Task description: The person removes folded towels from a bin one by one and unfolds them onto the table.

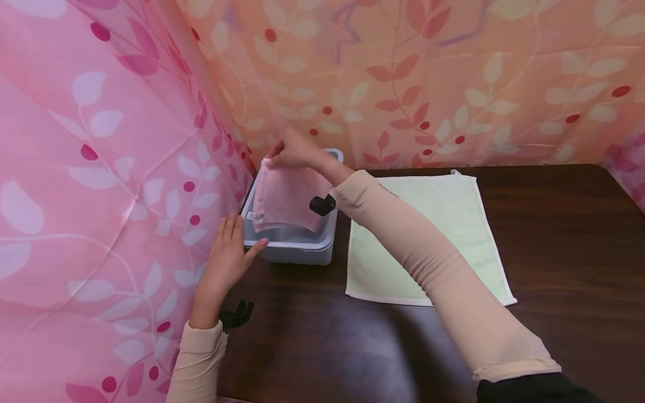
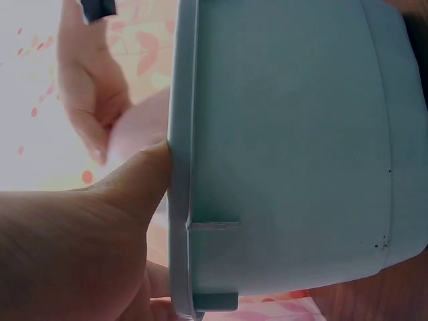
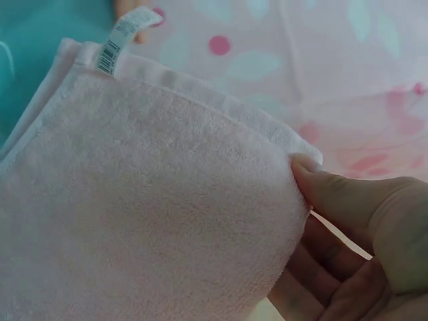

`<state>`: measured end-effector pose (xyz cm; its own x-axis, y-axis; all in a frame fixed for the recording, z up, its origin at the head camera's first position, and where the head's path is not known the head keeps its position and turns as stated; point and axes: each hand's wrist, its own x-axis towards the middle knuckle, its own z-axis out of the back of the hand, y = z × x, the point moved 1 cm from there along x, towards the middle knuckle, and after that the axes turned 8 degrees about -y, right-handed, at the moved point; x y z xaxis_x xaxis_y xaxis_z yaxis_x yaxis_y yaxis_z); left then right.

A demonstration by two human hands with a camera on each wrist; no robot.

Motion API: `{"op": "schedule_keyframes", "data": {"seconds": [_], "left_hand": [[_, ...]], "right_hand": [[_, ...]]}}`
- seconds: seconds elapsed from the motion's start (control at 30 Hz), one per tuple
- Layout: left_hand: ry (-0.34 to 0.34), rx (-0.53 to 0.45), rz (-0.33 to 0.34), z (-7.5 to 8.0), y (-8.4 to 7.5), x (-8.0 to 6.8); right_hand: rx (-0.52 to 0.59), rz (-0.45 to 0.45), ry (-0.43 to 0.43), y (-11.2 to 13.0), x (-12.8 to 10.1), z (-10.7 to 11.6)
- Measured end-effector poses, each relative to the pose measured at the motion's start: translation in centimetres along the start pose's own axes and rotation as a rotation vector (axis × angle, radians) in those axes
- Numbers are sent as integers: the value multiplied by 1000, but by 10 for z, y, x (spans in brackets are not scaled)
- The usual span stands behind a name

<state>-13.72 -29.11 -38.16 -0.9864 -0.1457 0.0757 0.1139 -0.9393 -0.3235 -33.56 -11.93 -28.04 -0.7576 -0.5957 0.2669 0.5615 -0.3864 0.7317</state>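
Note:
My right hand pinches one corner of a folded pink towel between thumb and fingers. The towel hangs over a light blue plastic tub, overlapping its inside in the head view. A white care label sticks out from the towel's edge in the right wrist view, which also shows its fuzzy pile. My left hand rests at the tub's near left corner, its thumb against the rim and its fingers stretched along the left side.
A pale green towel with a white border lies spread flat on the dark wooden table, right of the tub. Leaf-patterned curtains hang close behind the table and on the left. My right forearm crosses over the green towel.

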Motion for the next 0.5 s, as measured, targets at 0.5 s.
{"op": "schedule_keyframes", "data": {"seconds": [0.5], "left_hand": [[1, -24, -20, 1, 0, 0]], "right_hand": [[90, -74, -108, 36, -26, 58]]}}
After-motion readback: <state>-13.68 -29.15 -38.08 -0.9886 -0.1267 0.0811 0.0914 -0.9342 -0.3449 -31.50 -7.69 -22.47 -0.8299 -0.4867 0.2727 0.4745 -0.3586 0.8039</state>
